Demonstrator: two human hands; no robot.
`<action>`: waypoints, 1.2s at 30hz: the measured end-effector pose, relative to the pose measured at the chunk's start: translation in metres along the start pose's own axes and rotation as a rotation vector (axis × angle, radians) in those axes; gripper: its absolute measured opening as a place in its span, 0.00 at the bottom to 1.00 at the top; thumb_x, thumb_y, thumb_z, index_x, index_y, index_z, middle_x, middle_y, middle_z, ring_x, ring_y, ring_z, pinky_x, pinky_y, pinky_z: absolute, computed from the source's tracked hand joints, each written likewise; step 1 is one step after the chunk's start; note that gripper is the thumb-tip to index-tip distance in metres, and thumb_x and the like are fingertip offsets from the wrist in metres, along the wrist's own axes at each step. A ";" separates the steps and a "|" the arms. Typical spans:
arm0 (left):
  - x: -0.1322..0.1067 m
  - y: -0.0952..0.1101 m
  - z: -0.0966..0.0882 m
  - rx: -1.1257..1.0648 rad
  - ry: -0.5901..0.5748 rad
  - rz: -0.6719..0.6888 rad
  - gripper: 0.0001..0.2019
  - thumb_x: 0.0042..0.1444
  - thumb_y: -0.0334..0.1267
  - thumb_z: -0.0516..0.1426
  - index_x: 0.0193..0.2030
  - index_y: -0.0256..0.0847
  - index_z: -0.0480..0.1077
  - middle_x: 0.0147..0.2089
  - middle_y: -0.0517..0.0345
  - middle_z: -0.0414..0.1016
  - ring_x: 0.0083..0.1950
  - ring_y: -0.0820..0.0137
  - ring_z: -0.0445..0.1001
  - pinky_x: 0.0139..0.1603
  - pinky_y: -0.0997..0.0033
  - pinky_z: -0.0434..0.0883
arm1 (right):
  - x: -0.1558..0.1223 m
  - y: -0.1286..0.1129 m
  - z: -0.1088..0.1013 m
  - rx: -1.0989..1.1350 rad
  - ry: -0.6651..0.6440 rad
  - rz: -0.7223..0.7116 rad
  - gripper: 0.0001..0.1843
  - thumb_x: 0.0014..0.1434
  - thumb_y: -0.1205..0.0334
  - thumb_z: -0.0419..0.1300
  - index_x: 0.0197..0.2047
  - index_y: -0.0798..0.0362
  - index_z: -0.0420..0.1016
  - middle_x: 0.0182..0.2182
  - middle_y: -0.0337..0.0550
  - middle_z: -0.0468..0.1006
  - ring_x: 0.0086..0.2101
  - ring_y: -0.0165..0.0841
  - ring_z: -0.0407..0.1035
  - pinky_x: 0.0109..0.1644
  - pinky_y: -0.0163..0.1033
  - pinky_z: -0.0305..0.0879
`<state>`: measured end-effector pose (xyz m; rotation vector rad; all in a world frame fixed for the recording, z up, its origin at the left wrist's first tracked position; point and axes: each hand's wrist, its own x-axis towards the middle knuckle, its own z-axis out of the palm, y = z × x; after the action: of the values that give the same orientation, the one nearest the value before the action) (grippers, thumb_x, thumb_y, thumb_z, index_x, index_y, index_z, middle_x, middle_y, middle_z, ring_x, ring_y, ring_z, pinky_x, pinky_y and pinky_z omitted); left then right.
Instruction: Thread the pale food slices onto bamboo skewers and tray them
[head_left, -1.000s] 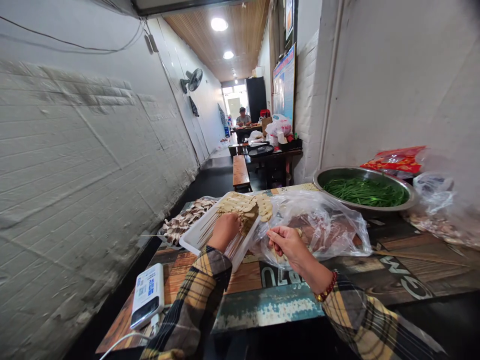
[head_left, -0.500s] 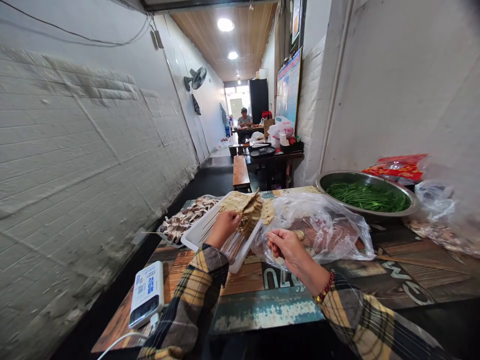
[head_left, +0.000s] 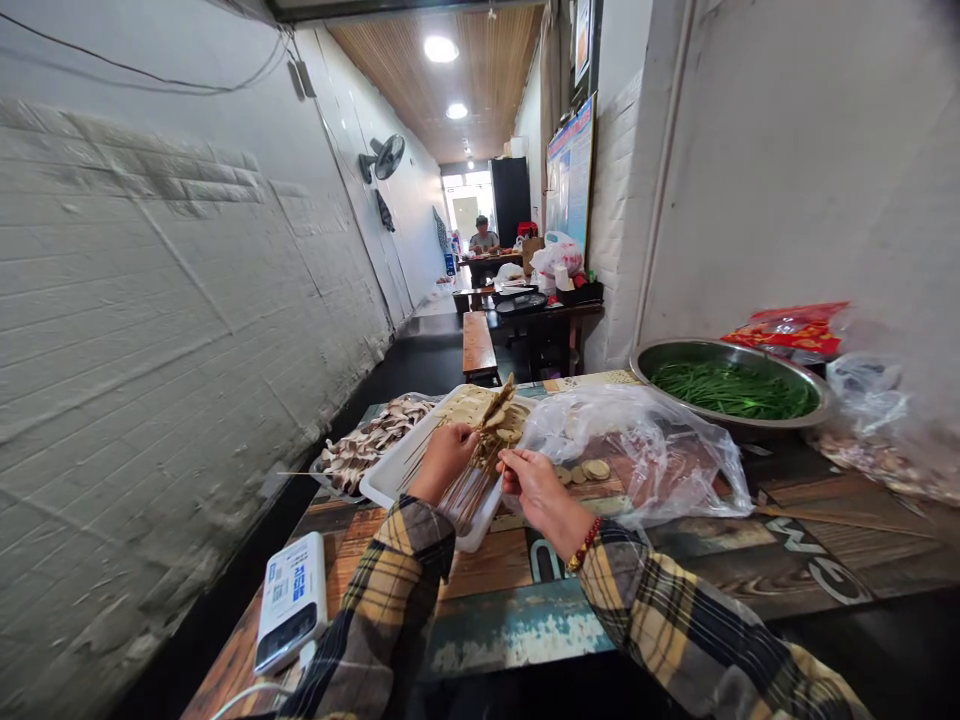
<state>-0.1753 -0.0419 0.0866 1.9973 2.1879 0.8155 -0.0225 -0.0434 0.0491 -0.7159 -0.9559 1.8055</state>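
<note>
My left hand [head_left: 448, 457] is closed over the white tray [head_left: 386, 480], its fingertips at the edge of a raised bunch of skewered pale slices [head_left: 496, 402]. Thin wooden skewers [head_left: 469, 495] stick out of the pile toward me. My right hand [head_left: 538, 488] pinches a skewer by its lower end at the tray's right side. Round slices on it overlap the pile, so where it ends is hard to make out. Just right of that hand, several loose round slices [head_left: 596, 469] lie by a clear plastic bag [head_left: 660, 440].
Sliced mushrooms [head_left: 375, 440] fill a container left of the tray. A steel basin [head_left: 817, 412] of green chives stands at the right, near bagged food [head_left: 877, 460]. A white power bank [head_left: 292, 600] with a cable lies at front left. A person [head_left: 484, 237] sits far back.
My right hand has moved left with the skewer, from over the plastic bag to the tray's edge. The loose round slices are now uncovered. My left hand stays over the tray.
</note>
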 end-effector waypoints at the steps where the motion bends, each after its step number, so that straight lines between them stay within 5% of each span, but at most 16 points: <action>1: 0.000 0.000 0.000 0.001 -0.002 0.000 0.14 0.56 0.37 0.51 0.26 0.33 0.74 0.24 0.57 0.71 0.27 0.73 0.63 0.30 0.73 0.54 | 0.002 0.001 0.001 0.001 0.012 0.003 0.16 0.43 0.53 0.69 0.22 0.55 0.70 0.17 0.35 0.71 0.16 0.22 0.59 0.19 0.28 0.58; 9: 0.000 0.002 -0.002 0.046 -0.005 0.020 0.14 0.57 0.36 0.51 0.23 0.34 0.71 0.22 0.58 0.68 0.26 0.74 0.61 0.29 0.73 0.53 | 0.013 -0.006 0.008 -0.150 -0.011 0.073 0.12 0.51 0.60 0.64 0.21 0.56 0.70 0.17 0.35 0.73 0.16 0.22 0.63 0.19 0.26 0.61; 16: -0.002 0.005 0.000 0.146 -0.084 0.034 0.14 0.57 0.39 0.52 0.26 0.36 0.73 0.25 0.54 0.73 0.27 0.72 0.64 0.30 0.72 0.54 | 0.019 -0.017 -0.002 -0.474 -0.112 0.087 0.16 0.51 0.73 0.60 0.14 0.56 0.70 0.10 0.34 0.70 0.11 0.20 0.59 0.13 0.24 0.50; 22: -0.013 0.022 -0.001 0.304 -0.140 0.009 0.13 0.57 0.41 0.52 0.31 0.38 0.75 0.33 0.49 0.78 0.34 0.67 0.72 0.33 0.71 0.59 | -0.018 -0.015 -0.024 -0.546 -0.144 0.045 0.08 0.54 0.67 0.59 0.24 0.55 0.75 0.15 0.33 0.73 0.14 0.21 0.63 0.15 0.24 0.54; 26: -0.020 0.027 -0.004 0.335 -0.118 0.043 0.14 0.58 0.44 0.51 0.35 0.40 0.75 0.35 0.49 0.78 0.37 0.64 0.74 0.35 0.70 0.62 | -0.057 -0.014 -0.054 -0.567 -0.173 0.057 0.07 0.57 0.62 0.57 0.33 0.55 0.76 0.18 0.33 0.74 0.14 0.23 0.63 0.17 0.26 0.54; 29: -0.026 0.031 -0.012 0.360 0.006 0.123 0.16 0.59 0.45 0.50 0.37 0.40 0.75 0.38 0.49 0.76 0.38 0.64 0.74 0.37 0.69 0.64 | -0.083 -0.018 -0.087 -0.620 -0.174 0.017 0.09 0.58 0.60 0.57 0.33 0.55 0.76 0.18 0.34 0.74 0.15 0.24 0.64 0.18 0.27 0.56; 32: -0.036 0.040 -0.023 0.292 0.144 0.151 0.16 0.59 0.46 0.50 0.37 0.40 0.75 0.38 0.50 0.75 0.36 0.66 0.73 0.38 0.69 0.66 | -0.106 -0.028 -0.128 -0.771 -0.132 -0.069 0.10 0.59 0.60 0.57 0.30 0.55 0.76 0.18 0.35 0.75 0.15 0.25 0.65 0.20 0.29 0.58; 36: -0.054 0.064 -0.027 0.070 0.168 0.171 0.16 0.58 0.49 0.51 0.36 0.41 0.75 0.34 0.56 0.76 0.32 0.68 0.72 0.36 0.71 0.67 | -0.128 -0.057 -0.197 -0.967 0.005 -0.168 0.12 0.60 0.58 0.56 0.31 0.54 0.77 0.19 0.37 0.76 0.18 0.28 0.68 0.23 0.31 0.61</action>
<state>-0.1192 -0.1005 0.1211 2.2524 2.1819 0.9735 0.2103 -0.0868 0.0029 -1.1614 -1.8450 1.1200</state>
